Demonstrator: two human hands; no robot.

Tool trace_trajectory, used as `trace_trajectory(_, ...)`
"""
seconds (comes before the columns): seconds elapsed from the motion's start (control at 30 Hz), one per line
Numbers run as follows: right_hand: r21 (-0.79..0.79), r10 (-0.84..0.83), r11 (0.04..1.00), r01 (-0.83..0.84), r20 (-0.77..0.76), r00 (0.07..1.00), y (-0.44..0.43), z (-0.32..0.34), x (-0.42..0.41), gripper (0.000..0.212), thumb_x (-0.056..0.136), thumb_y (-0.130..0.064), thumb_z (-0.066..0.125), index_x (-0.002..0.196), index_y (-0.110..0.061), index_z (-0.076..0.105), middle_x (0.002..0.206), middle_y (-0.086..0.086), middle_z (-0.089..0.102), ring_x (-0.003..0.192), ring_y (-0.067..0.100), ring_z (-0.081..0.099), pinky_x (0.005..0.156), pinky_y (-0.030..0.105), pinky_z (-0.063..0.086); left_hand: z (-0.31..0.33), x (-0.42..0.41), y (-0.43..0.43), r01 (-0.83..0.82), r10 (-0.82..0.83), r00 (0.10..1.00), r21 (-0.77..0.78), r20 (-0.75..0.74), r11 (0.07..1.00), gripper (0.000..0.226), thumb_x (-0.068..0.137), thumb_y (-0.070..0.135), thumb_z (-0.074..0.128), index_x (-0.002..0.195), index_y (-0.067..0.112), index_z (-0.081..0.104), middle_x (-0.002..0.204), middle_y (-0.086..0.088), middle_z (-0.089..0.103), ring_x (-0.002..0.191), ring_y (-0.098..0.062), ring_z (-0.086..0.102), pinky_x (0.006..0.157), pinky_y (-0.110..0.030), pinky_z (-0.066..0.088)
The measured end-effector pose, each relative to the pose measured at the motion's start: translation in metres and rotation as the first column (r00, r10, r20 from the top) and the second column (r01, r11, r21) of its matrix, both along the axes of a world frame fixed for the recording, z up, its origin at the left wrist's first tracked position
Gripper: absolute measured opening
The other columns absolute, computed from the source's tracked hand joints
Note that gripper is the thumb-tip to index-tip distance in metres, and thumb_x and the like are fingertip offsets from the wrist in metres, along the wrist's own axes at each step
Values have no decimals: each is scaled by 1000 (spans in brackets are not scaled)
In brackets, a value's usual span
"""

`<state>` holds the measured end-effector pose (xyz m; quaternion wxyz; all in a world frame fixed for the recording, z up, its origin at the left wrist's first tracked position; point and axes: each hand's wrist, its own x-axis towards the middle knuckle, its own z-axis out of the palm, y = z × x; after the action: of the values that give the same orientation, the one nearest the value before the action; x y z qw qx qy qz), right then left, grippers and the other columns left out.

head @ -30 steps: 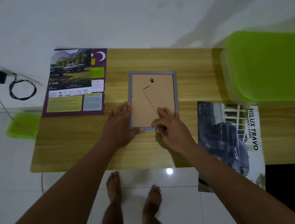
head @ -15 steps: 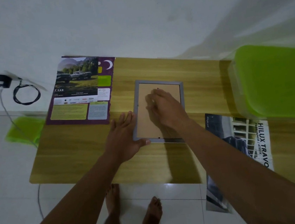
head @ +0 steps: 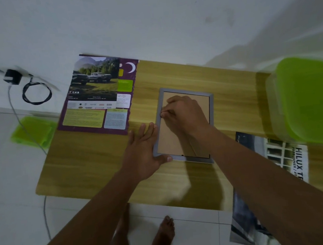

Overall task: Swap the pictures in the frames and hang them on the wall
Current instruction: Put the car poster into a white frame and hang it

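Two hands on one grey frame [head: 167, 139], face down mid table [head: 100, 159], left hand [head: 142, 156] flat, straight fingers against its left edge, right hand [head: 186, 115] curled, fingertips pinching at that edge (on what, too blurred).

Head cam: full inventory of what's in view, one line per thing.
Light wooden table: 1, tan, centre.
Grey picture frame with brown backing: 1, face down, mid-table.
Purple-bordered truck brochure: 1, table's far left corner.
Dark car brochure: 1, right, overhanging the near edge.
Green-lidded plastic box: 1, table's right end.
Green plastic piece: 1, floor, left.
Black plug with coiled cable: 1, left of the table.
Left hand: 1, flat, presses frame's near left corner.
Right hand: 1, over the backing, pinches a small dark bit at frame's left rim.
Bare feet: 2, white tiles below.
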<state>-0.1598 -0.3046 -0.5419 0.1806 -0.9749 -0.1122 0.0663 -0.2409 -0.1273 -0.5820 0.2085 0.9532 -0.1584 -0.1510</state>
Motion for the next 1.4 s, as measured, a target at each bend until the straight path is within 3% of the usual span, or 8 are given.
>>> trace_trajectory(0.17,-27,-13,1000,12,-16,1000,3,2,1,21,92,-44,61,100,-34,78,122,0,66,108,30,58,82,37,44,1,-1,0,-4,4,1000,-11,-11,1000,107,74,81,42,154,22,3,162,6,1,147,-11,-12,120,-42,-8)
trace_trajectory(0.3,-4,-49,999,49,-67,997,-5,5,-4,34,92,-40,62,118,-18,69,131,7,59,119,33,51,94,42,45,3,-1,-1,-5,5,1000,-5,-3,1000,106,75,79,43,155,21,4,162,5,1,148,-13,-10,120,-42,-8)
trace_trajectory(0.53,-114,-400,915,387,-126,908,-12,7,-38,66,89,-50,65,131,-3,47,128,13,52,120,30,50,97,43,48,2,0,0,12,-12,1000,25,-13,1000,110,70,87,27,154,22,0,161,6,-3,148,-14,-11,120,-44,-8)
trace_trajectory(0.7,-49,-412,911,410,-147,899,-10,7,-42,46,94,-28,63,127,1,49,125,17,52,116,33,52,95,45,48,1,0,4,50,-50,998,-9,-24,999,112,71,84,38,154,20,0,161,5,-6,146,-14,-16,118,-41,-12)
trace_trajectory(0.93,133,-503,842,523,-158,850,-12,10,-38,40,88,-31,63,116,-7,48,111,11,52,99,29,56,73,35,45,6,2,4,47,-48,999,-39,-21,998,116,64,84,31,154,16,6,161,1,4,142,-13,-13,119,-45,-5)
trace_trajectory(1.13,257,-585,756,602,-147,798,-39,41,-22,52,83,-36,74,119,-8,50,107,3,54,91,15,47,75,31,45,3,3,4,87,-87,996,55,-3,995,113,67,83,30,154,17,4,162,-2,10,149,-25,1,119,-51,4)
trace_trajectory(1.27,197,-650,718,667,-153,745,-78,57,-5,52,82,-39,72,117,-6,51,101,5,56,91,21,56,66,31,44,4,3,0,108,-111,993,108,26,988,110,68,85,30,154,19,8,161,-5,16,148,-32,9,116,-56,12)
trace_trajectory(1.4,67,-676,724,687,-133,725,-119,48,8,57,84,-39,72,123,-4,48,119,14,59,106,31,60,71,33,46,3,5,-3,106,-110,994,164,15,981,114,67,86,22,155,14,8,162,-8,12,148,-30,6,115,-57,14)
